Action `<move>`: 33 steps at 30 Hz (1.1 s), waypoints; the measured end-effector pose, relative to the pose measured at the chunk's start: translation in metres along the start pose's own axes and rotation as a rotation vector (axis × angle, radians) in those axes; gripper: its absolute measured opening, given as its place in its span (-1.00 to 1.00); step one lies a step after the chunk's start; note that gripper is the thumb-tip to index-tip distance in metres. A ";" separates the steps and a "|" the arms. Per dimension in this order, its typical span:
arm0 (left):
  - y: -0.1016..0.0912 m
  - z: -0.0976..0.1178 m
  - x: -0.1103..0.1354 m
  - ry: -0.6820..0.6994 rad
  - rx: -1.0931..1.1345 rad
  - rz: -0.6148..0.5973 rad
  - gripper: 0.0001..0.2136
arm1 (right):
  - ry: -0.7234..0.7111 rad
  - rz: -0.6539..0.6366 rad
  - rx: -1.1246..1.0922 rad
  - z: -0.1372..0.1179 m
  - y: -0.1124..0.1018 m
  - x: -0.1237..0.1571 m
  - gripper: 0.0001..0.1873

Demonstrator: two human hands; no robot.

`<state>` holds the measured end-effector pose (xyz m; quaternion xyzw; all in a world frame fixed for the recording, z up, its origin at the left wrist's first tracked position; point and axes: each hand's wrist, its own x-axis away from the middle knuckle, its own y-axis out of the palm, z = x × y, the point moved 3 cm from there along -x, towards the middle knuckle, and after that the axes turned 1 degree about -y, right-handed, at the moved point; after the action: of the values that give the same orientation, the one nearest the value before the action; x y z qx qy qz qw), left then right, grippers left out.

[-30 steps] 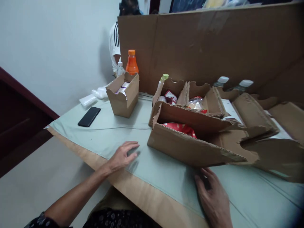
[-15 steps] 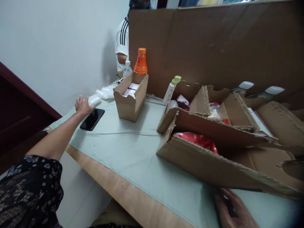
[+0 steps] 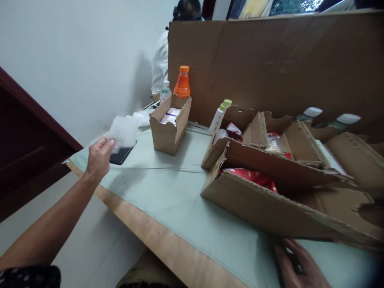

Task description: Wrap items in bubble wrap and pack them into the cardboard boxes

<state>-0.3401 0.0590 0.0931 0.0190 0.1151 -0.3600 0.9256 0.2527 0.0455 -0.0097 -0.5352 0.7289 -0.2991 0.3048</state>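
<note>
My left hand (image 3: 99, 157) is raised above the table's left corner, its fingers closed on a clear plastic bag (image 3: 123, 130) that hangs over a black phone (image 3: 120, 156). My right hand (image 3: 298, 266) rests on the green cloth (image 3: 168, 188) at the lower right, just in front of a long cardboard box (image 3: 264, 208); its fingers curl around something dark that I cannot make out. A red packet (image 3: 255, 178) lies inside that box.
A small open carton (image 3: 168, 132) with white packs stands mid-table. Behind it are an orange bottle (image 3: 182, 83) and a small clear bottle (image 3: 165, 91). Divided cardboard trays (image 3: 255, 128) hold packets and bottles. A tall cardboard wall (image 3: 270, 60) screens another person (image 3: 162, 56).
My left hand reached from mid-table to the far left corner, took hold of the plastic bag and lifted it off the table. The right hand stayed near the box.
</note>
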 end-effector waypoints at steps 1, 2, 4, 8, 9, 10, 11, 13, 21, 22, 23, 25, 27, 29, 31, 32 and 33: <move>0.005 0.002 0.025 -0.059 0.099 -0.061 -0.81 | 0.004 0.021 -0.021 -0.005 -0.003 0.002 -0.48; 0.013 0.002 0.051 -0.127 0.190 -0.122 -0.77 | 0.009 0.066 -0.046 -0.011 -0.006 0.006 -0.48; 0.032 0.001 0.105 -0.266 0.314 -0.250 -0.75 | -0.003 0.205 -0.114 -0.024 -0.017 0.018 -0.50; 0.079 -0.004 0.208 -0.624 0.581 -0.583 -0.76 | -0.073 0.308 -0.351 -0.048 -0.027 0.058 -0.58; 0.090 -0.004 0.228 -0.672 0.606 -0.641 -0.75 | -0.079 0.208 -0.443 -0.053 -0.023 0.068 -0.55; 0.099 -0.004 0.247 -0.710 0.621 -0.690 -0.74 | -0.081 0.076 -0.551 -0.059 -0.018 0.077 -0.48; 0.108 -0.005 0.263 -0.742 0.630 -0.734 -0.73 | -0.081 -0.061 -0.664 -0.065 -0.011 0.085 -0.38; 0.123 -0.004 0.289 -0.791 0.627 -0.819 -0.72 | -0.066 -0.252 -0.860 -0.076 -0.001 0.097 -0.21; 0.126 -0.001 0.310 -0.758 0.586 -0.970 -0.43 | 0.156 -0.240 -0.992 -0.077 -0.004 0.110 -0.45; 0.126 0.000 0.310 -0.725 0.568 -0.998 -0.40 | 0.157 -0.255 -0.990 -0.075 -0.005 0.111 -0.44; 0.126 0.000 0.311 -0.709 0.541 -1.021 -0.38 | 0.159 -0.275 -0.991 -0.073 -0.005 0.112 -0.43; 0.128 -0.003 0.314 -0.749 0.473 -1.043 -0.42 | 0.163 -0.310 -1.007 -0.070 -0.002 0.114 -0.42; 0.130 -0.005 0.318 -0.813 0.434 -1.034 -0.54 | 0.170 -0.303 -1.027 -0.065 0.001 0.114 -0.44; 0.131 -0.006 0.320 -0.846 0.452 -1.027 -0.61 | 0.174 -0.247 -1.025 -0.060 0.002 0.115 -0.46; 0.130 -0.004 0.321 -0.865 0.501 -1.035 -0.63 | 0.161 -0.203 -1.011 -0.055 0.001 0.116 -0.46; 0.129 -0.004 0.322 -0.880 0.524 -1.045 -0.62 | 0.144 -0.203 -1.007 -0.053 0.000 0.118 -0.43; 0.129 -0.003 0.322 -0.898 0.543 -1.055 -0.61 | 0.122 -0.220 -1.009 -0.053 -0.001 0.121 -0.39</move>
<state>-0.0241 -0.0589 0.0107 0.0405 -0.3735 -0.7455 0.5505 0.1839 -0.0653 0.0093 -0.6705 0.7383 0.0284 -0.0673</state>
